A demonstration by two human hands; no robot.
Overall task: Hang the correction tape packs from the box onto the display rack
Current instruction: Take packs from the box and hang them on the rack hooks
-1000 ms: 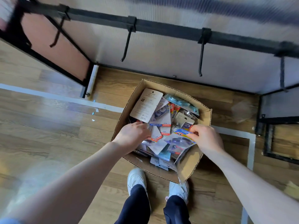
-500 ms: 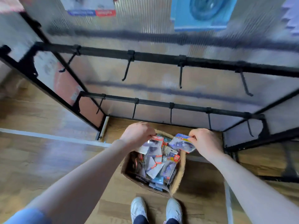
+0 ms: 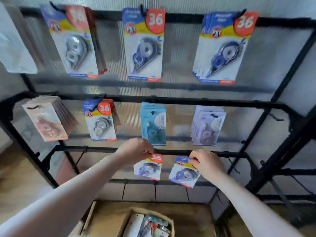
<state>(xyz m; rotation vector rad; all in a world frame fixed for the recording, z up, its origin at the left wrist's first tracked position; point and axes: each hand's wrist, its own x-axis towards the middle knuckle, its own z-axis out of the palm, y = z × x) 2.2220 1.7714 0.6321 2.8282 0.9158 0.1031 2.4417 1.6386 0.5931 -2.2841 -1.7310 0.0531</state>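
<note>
Left hand (image 3: 136, 150) and right hand (image 3: 207, 164) each pinch a correction tape pack (image 3: 148, 168) by its top, at the third rail (image 3: 171, 152).
Risk: blurred hooks, hole misses, pack drops toward box (image 3: 130, 218) at 6 o'clock.

- The left hand (image 3: 136, 149) pinches the top of a correction tape pack (image 3: 148, 168) at the third bar (image 3: 102, 149) of the black display rack (image 3: 266, 106).
- The right hand (image 3: 207, 164) grips a second pack (image 3: 183, 172) by its top, just right of the first.
- More packs hang in stacks on the two bars above.
- Below, the cardboard box (image 3: 171, 224) holds loose packs.
</note>
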